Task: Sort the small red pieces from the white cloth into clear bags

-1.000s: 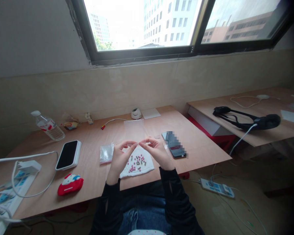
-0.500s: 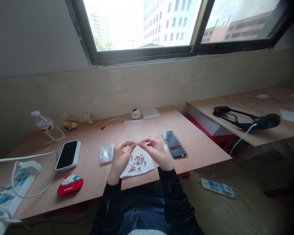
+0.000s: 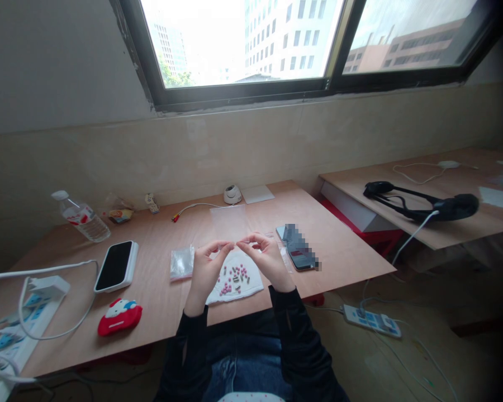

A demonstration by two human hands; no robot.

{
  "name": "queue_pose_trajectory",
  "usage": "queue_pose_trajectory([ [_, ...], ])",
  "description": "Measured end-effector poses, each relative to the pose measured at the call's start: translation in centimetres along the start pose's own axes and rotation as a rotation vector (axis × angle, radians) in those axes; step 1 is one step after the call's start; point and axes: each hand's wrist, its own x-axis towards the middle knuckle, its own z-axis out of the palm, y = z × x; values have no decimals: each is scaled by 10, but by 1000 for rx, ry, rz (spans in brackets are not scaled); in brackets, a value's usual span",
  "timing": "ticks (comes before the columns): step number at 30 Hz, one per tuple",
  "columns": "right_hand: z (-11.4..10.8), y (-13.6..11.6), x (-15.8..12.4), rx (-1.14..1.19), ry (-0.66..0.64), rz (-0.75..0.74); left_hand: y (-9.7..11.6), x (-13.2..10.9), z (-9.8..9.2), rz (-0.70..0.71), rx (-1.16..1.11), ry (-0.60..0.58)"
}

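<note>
My left hand (image 3: 208,270) and my right hand (image 3: 267,260) meet fingertip to fingertip above a white cloth (image 3: 251,287). Both are closed in a pinch, thumb against forefinger. Whatever lies between the fingertips is too small to make out. On the cloth below are scattered several pink beads (image 3: 226,288) and small metallic tube-like pieces (image 3: 238,288). A clear plastic bag (image 3: 181,263) lies just left of my left hand. Beyond my hands is a clear flat plastic sheet or bag (image 3: 227,219).
A smartphone (image 3: 299,248) lies right of the cloth. To the left are a white-cased device (image 3: 116,266), a red character pouch (image 3: 120,317), a water bottle (image 3: 84,216) and a power strip (image 3: 37,312). A dome camera (image 3: 232,194) sits at the back; a black headset-like device (image 3: 419,202) rests on the other table.
Both hands stay almost in place, fingertips still together. The view has shifted very slightly; the things on the table have not moved.
</note>
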Motion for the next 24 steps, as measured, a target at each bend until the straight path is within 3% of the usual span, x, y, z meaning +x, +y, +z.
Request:
queue_pose_trajectory([
  [9, -1, -1, -1, 27, -30, 10, 0, -3, 0, -115, -256, -77],
  [24, 6, 4, -1, 24, 21, -13, -2, -2, 3, -113, -242, -25],
])
